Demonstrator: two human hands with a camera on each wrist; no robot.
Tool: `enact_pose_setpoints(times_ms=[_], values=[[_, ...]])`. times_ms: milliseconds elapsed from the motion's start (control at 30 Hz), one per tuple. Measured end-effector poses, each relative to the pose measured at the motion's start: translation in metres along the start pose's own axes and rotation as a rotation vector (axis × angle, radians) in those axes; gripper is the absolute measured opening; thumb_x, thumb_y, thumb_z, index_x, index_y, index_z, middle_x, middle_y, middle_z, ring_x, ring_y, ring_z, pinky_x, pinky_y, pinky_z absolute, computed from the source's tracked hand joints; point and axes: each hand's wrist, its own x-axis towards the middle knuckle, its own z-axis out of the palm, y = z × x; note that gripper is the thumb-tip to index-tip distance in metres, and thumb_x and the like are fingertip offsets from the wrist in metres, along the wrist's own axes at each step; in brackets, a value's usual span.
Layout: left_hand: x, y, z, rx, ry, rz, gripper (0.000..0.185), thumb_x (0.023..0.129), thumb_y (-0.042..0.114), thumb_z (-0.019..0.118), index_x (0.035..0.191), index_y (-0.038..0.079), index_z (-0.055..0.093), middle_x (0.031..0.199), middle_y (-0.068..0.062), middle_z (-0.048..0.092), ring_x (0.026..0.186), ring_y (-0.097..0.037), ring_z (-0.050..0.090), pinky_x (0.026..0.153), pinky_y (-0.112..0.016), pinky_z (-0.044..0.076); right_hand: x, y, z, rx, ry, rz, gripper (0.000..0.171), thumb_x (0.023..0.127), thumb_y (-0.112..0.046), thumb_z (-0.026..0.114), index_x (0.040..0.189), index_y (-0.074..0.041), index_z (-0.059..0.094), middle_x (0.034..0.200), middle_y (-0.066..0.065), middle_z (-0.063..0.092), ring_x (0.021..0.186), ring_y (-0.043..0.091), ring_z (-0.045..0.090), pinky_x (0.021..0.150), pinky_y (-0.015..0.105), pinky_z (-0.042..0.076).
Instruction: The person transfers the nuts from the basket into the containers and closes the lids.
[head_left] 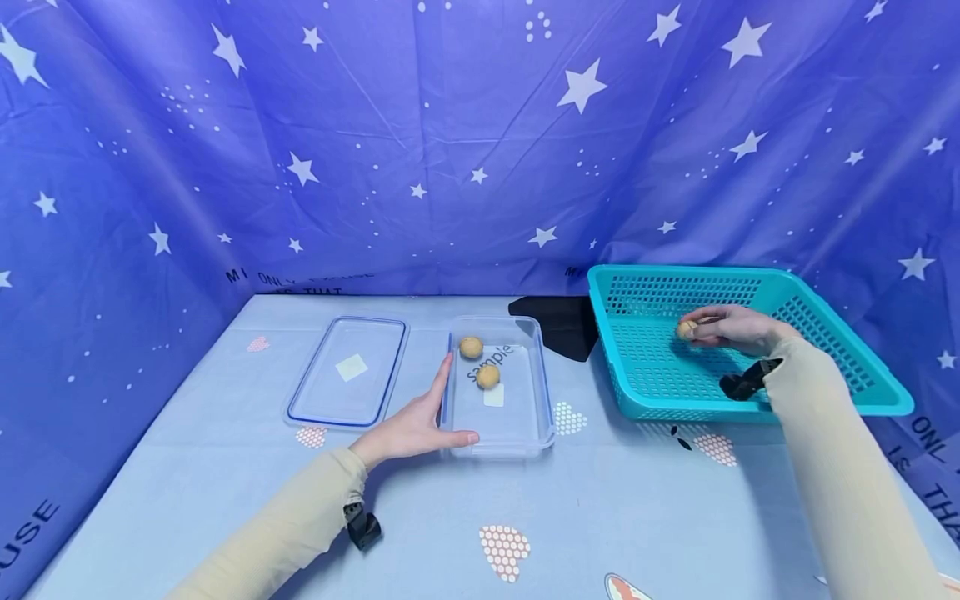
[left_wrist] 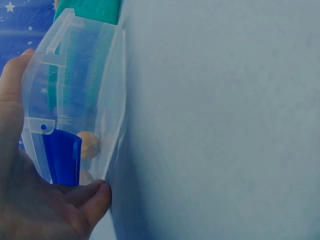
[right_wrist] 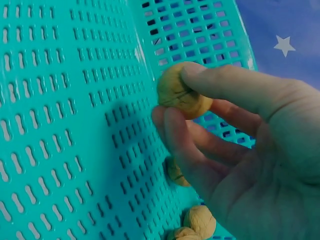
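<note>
- The left hand [head_left: 411, 429] lies at lower centre of the head view, fingers straight and spread: the thumb runs along the near wall of the clear box [head_left: 542, 392] and the index finger up its left wall.
- In the left wrist view that hand [left_wrist: 30, 200] fills the lower left corner, flat against the box [left_wrist: 75, 90], with the thumb tip at the box's bottom edge on the table [left_wrist: 225, 125].
- The box stands on the table [head_left: 600, 517] at the middle of the head view; two walnuts lie in its far half, one [head_left: 487, 376] nearer and one [head_left: 471, 347] behind it, just apart.
- A lid [head_left: 348, 371] lies flat just left of the box, with the index finger between them.
- The right hand [head_left: 731, 329] is at middle right, inside the teal basket [head_left: 825, 325], pinching a walnut [head_left: 686, 329] between thumb and fingertips.
- The right wrist view shows that walnut [right_wrist: 182, 92] at upper centre, held by the hand [right_wrist: 250, 150] off the basket [right_wrist: 60, 125] floor, the other fingers curled beneath it.
- More walnuts [right_wrist: 199, 220] lie on the basket floor at bottom centre of that view, under the hand.
- A dark patch [head_left: 558, 325] lies on the table between box and basket, toward the back.
- A blue star-printed cloth [head_left: 450, 150] fills the upper frame behind everything.
</note>
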Motion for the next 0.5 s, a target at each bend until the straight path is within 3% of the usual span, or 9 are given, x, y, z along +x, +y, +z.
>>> enact_pose_setpoints(times_ms=[133, 367, 500], values=[[0.0, 0.0, 0.001, 0.002, -0.003, 0.005, 0.125, 0.077, 0.052, 0.077, 0.153, 0.02, -0.017, 0.153, -0.027, 0.016, 0.133, -0.043, 0.035, 0.11, -0.053, 0.026, 0.0, -0.003, 0.003, -0.02, 0.041, -0.002, 0.058, 0.098, -0.01, 0.057, 0.14, 0.017, 0.028, 0.107, 0.0, 0.063, 0.099, 0.013, 0.064, 0.093, 0.039, 0.051], [0.0, 0.0, 0.001, 0.005, 0.007, 0.0, 0.126, 0.076, 0.051, 0.078, 0.153, 0.022, -0.017, 0.153, -0.027, 0.018, 0.133, -0.04, 0.036, 0.111, -0.051, 0.025, 0.003, -0.018, 0.018, -0.118, 0.097, 0.012, 0.061, 0.099, -0.017, 0.057, 0.143, 0.013, 0.029, 0.126, 0.022, 0.055, 0.102, 0.016, 0.063, 0.093, 0.041, 0.051], [0.0, 0.0, 0.0, 0.006, 0.01, -0.001, 0.126, 0.076, 0.052, 0.078, 0.153, 0.022, -0.017, 0.153, -0.027, 0.019, 0.132, -0.041, 0.037, 0.111, -0.051, 0.026, 0.005, -0.03, 0.023, -0.157, 0.101, 0.0, 0.06, 0.098, -0.022, 0.058, 0.143, 0.009, 0.032, 0.13, 0.025, 0.051, 0.106, 0.019, 0.061, 0.094, 0.042, 0.05]])
